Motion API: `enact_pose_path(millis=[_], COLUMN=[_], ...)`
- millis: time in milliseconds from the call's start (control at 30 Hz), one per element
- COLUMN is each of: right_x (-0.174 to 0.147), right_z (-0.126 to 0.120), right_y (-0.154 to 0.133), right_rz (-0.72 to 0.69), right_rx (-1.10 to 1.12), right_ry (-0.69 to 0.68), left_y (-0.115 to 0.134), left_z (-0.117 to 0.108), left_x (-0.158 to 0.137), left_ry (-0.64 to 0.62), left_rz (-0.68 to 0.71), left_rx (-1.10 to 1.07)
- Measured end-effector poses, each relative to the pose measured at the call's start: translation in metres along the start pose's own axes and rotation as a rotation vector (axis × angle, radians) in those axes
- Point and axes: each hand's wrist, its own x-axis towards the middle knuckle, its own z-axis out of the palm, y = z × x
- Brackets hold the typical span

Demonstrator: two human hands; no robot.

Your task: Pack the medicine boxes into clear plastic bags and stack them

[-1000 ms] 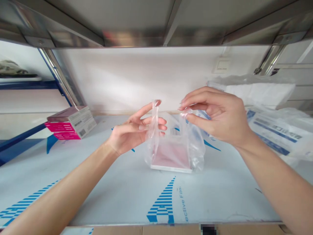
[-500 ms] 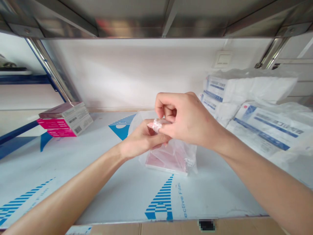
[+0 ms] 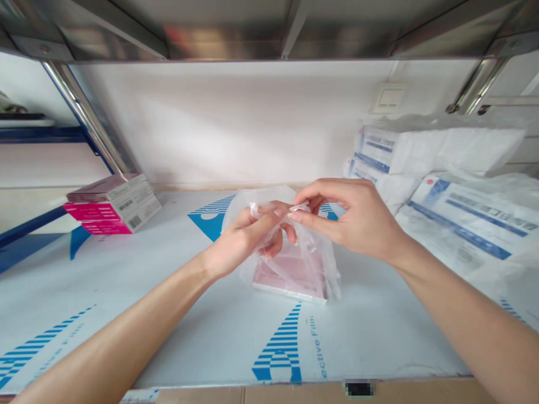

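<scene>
2 bare hands at a clear plastic bag, mid-shelf, straight ahead. Left hand comes in from the left, fingers curled into the top of the bag, thumb laid toward the index finger, a twist of plastic around a finger – pinching the film. Right hand comes from the right, thumb and index fingertips pinching a gathered bit of the same bag, right next to the left fingertips. Can't tell if the fingertips touch.

Bag rests on the shelf surface, a flat pink box inside, lying with its pale edge toward the camera, below the hands. Shelf is pale with blue printed patterns and lettering.

Left back: stack of pink-and-white boxes, well apart from the bag. Right: at least 3 white-and-blue packs in clear wrap, piled near the right forearm. Behind: white wall with a switch. Above: metal upper shelf – 2 shiny posts at the sides. Brown cardboard at the bottom edge.
</scene>
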Motion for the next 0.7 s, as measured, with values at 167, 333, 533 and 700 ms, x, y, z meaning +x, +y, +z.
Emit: enact_pose_path(millis=[167, 333, 533, 700], right_x=[-0.006, -0.008, -0.014, -0.017], right_z=[0.001, 0.003, 0.016, 0.027], right_y=[-0.001, -0.003, 0.009, 0.011], right_rz=[-0.016, -0.115, -0.107, 0.023], right_rx=[-0.052, 0.065, 0.152, 0.321], right_ry=[0.064, -0.002, 0.035, 0.030], left_y=[-0.003, 0.000, 0.001, 0.005], left_z=[0.003, 0.001, -0.006, -0.006], left_x=[0.000, -0.002, -0.004, -0.006], left_ry=[0.080, 0.139, 0.147, 0.094], left_rz=[-0.019, -0.063, 0.048, 0.244], left_rx=[-0.030, -0.072, 0.031, 0.286])
